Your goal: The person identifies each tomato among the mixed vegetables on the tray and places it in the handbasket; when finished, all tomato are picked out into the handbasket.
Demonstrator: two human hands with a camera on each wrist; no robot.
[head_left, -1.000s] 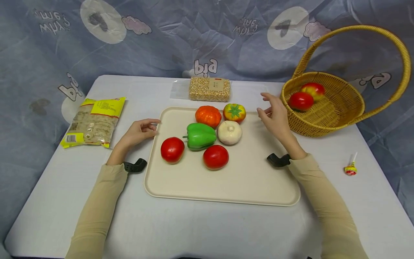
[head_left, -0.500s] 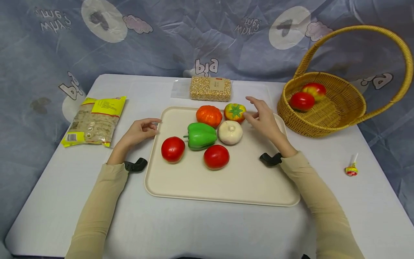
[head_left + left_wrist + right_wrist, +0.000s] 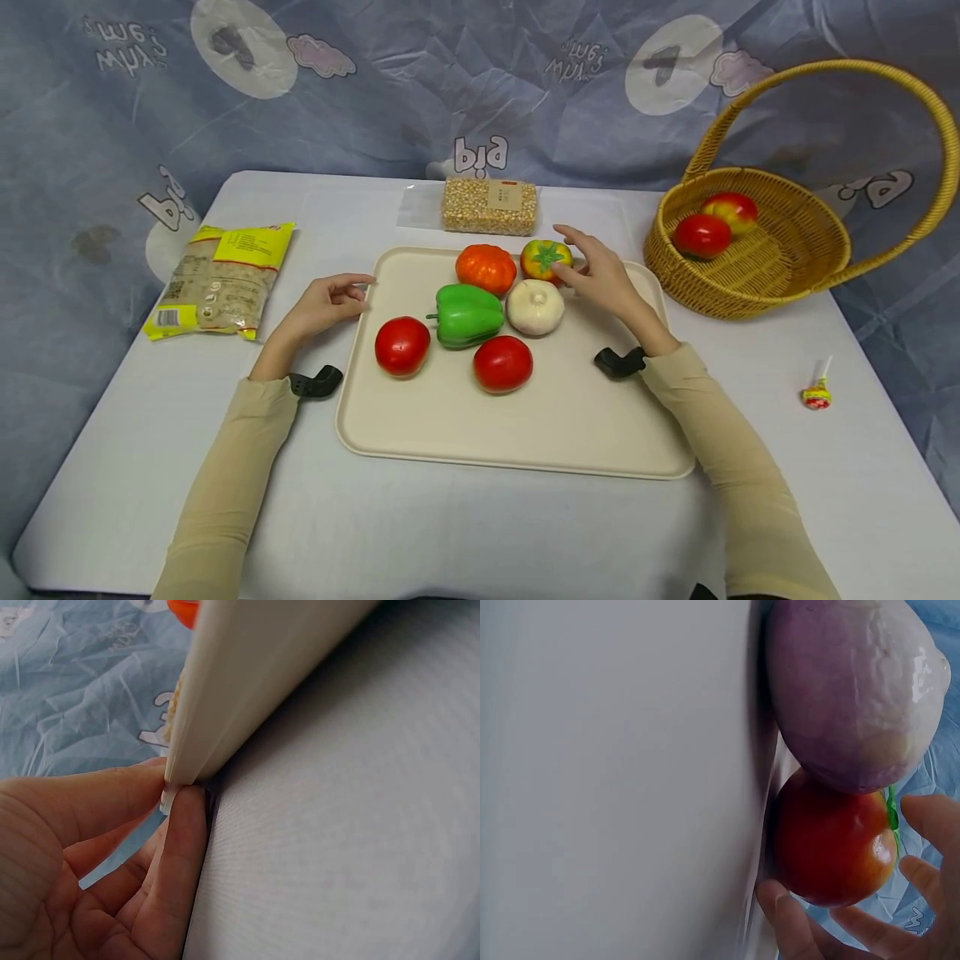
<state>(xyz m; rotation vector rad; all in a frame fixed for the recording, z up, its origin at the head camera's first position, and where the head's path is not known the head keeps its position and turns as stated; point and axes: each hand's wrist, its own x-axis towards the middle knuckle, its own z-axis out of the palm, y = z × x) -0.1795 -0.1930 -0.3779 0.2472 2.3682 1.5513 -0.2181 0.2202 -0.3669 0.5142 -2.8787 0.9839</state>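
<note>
Right grip (image 3: 602,278) cut off in right-wrist view; possibly touching red-yellow fruit (image 3: 832,840), hard to tell.

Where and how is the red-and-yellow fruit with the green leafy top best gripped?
Likely best by its round sides, from the right and far side: the fruit has the orange pumpkin on its left and the white bulb close in front. Its green leaves face up, leaving the smooth sides to the right hand.

Plain tan and snug, the left sleeve (image 3: 225,479) and right sleeve (image 3: 738,454) show light creases; a curved black left wrist mount (image 3: 318,383) and similar right wrist mount (image 3: 618,363) jut sideways.
</note>
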